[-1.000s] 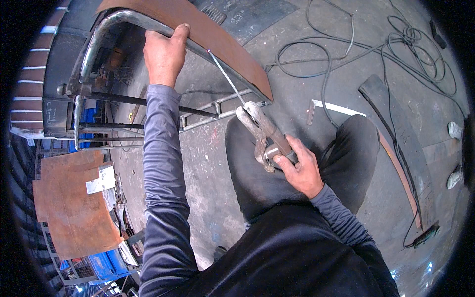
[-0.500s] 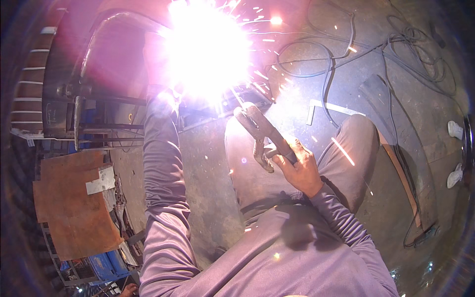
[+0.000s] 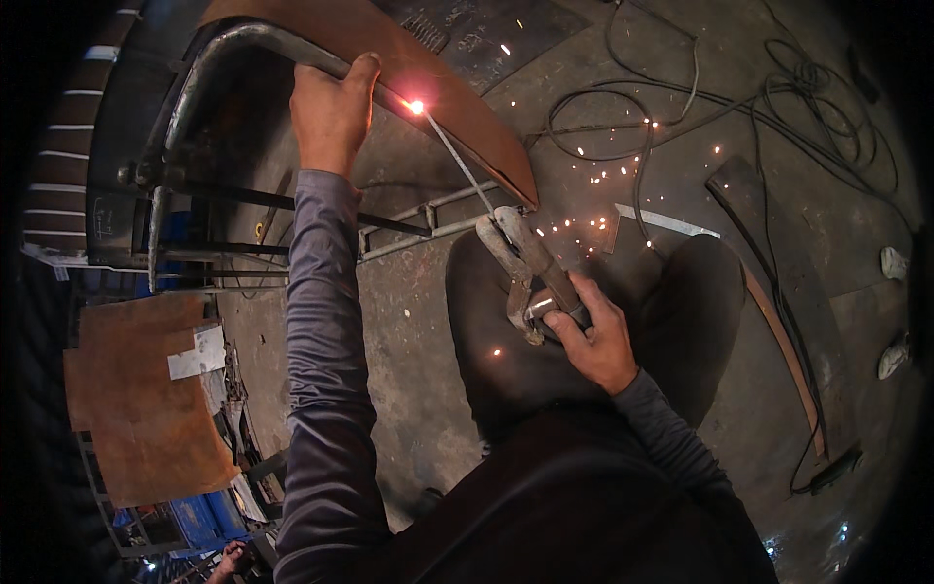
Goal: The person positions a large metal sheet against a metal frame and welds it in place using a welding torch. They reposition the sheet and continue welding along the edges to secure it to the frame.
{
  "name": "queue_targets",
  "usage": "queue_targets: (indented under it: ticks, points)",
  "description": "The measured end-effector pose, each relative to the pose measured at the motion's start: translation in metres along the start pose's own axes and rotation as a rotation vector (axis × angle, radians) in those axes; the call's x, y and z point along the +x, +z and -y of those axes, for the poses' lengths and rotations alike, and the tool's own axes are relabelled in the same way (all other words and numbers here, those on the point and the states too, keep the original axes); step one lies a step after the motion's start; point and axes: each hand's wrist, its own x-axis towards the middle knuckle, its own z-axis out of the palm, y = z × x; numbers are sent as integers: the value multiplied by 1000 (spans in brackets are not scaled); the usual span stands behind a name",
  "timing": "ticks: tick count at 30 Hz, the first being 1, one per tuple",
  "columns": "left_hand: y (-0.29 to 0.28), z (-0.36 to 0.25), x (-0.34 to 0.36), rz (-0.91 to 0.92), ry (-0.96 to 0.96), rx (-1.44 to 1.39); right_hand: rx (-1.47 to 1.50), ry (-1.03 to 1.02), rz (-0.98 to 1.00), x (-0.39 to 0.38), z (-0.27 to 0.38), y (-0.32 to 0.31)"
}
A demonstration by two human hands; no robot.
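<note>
My left hand grips a bent steel tube beside a long brown steel plate. My right hand is closed around the handle of a worn welding electrode holder, held over my thighs. Its thin electrode reaches up to a small pink-white glowing spot at the plate's lower edge, right of my left hand, with scattered sparks to the right.
A tube frame extends below the plate. Cables loop at upper right. A white angle piece and long strips lie rightward. A rusty sheet sits at lower left, a co-worker's hand below it.
A large blinding arc flared up half a second ago and has shrunk to a small glow, with sparks scattered rightward. Both hands have shifted slightly right; the holder also sits slightly lower.
</note>
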Motion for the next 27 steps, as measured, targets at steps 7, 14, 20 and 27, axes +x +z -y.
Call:
queue_targets:
  ticks: [7, 14, 20, 27]
  points:
    - [4, 0, -2, -6, 29, -12, -15, 0, -5, 5, 2, -1]
    - [6, 9, 2, -8, 7, 48, -23, -18, -7, 5, 3, 0]
    - [6, 8, 2, -8, 14, 27, -33, -26, -11, 5, 0, 0]
    - [1, -2, -1, 82, -104, 8, -25, -33, -5, 5, 1, 0]
